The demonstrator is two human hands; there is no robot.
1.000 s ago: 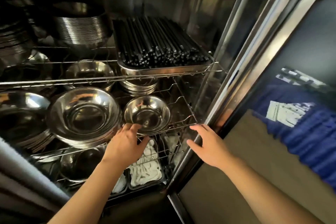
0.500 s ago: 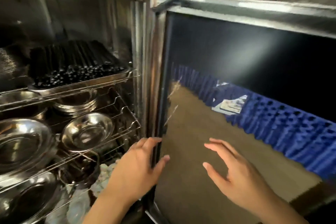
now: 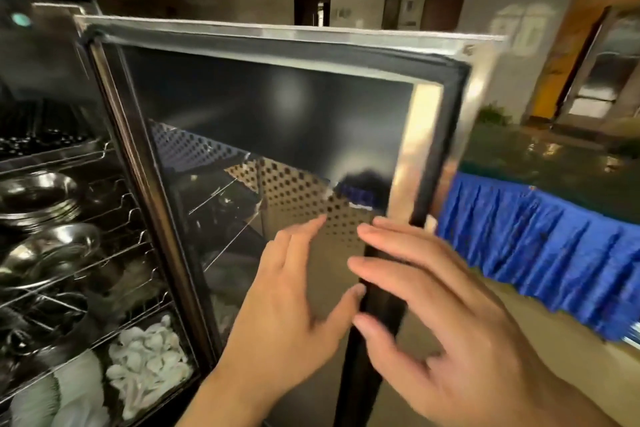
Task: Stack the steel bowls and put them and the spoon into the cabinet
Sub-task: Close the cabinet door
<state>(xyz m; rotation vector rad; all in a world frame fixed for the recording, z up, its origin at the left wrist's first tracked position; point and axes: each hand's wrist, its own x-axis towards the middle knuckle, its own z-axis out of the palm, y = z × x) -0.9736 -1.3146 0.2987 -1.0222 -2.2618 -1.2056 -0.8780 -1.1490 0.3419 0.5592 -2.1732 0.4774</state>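
Note:
The cabinet's glass door stands open in front of me, hinged on its left side. My left hand is spread flat against the inner glass. My right hand is at the door's free edge, fingers apart and curled over the dark seal. Steel bowls sit on the wire shelves inside the cabinet at the left, with another bowl one shelf lower. No spoon stands out; white spoons fill a bottom tray.
A tray of black chopsticks lies on an upper shelf. A table with a blue pleated skirt stands to the right behind the door. Doorways show in the far wall.
My view swung right from the shelves to the door. Both hands left the bowl shelf and came onto the door, the right one reaching its free edge.

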